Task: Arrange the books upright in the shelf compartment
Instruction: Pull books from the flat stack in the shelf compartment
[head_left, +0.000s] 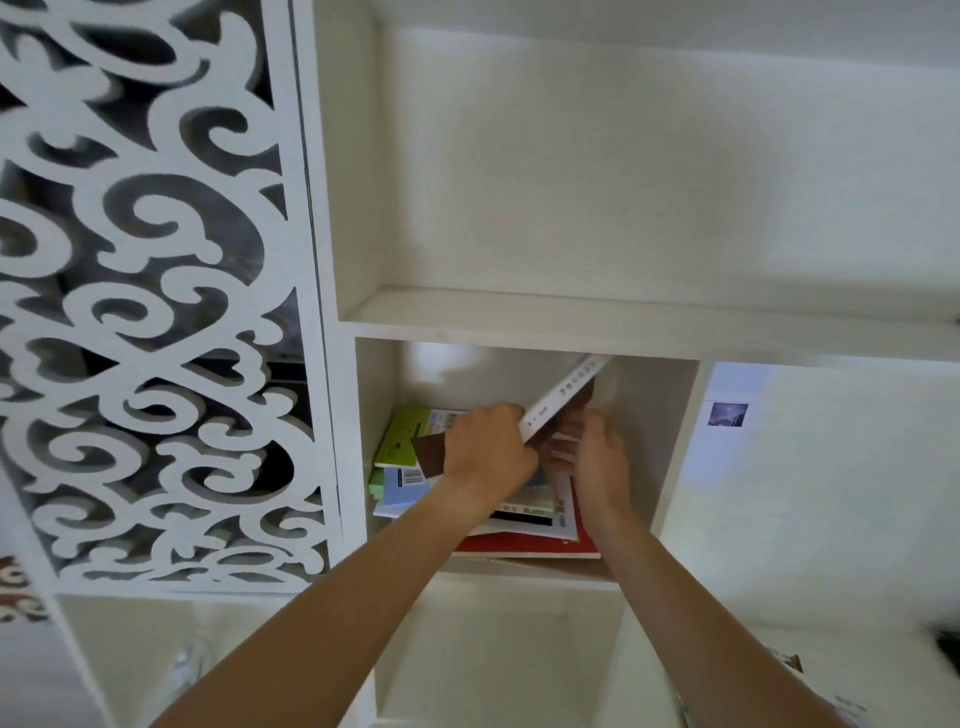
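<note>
A white-spined book (563, 395) is tilted up inside the shelf compartment (675, 441), its top corner near the compartment's ceiling. My left hand (485, 449) grips its lower end. My right hand (595, 457) holds it from the right side, fingers against its brown cover. Beneath the hands lies a flat pile of several books: a green one (402, 439) on the left, a light blue one (402, 488) under it, and a red one (519, 544) at the bottom, jutting past the front edge.
A wide shelf (571, 312) runs above the compartment and another open compartment (493, 649) lies below. A carved white lattice panel (156, 312) stands to the left. A small picture (727, 414) hangs on the wall to the right.
</note>
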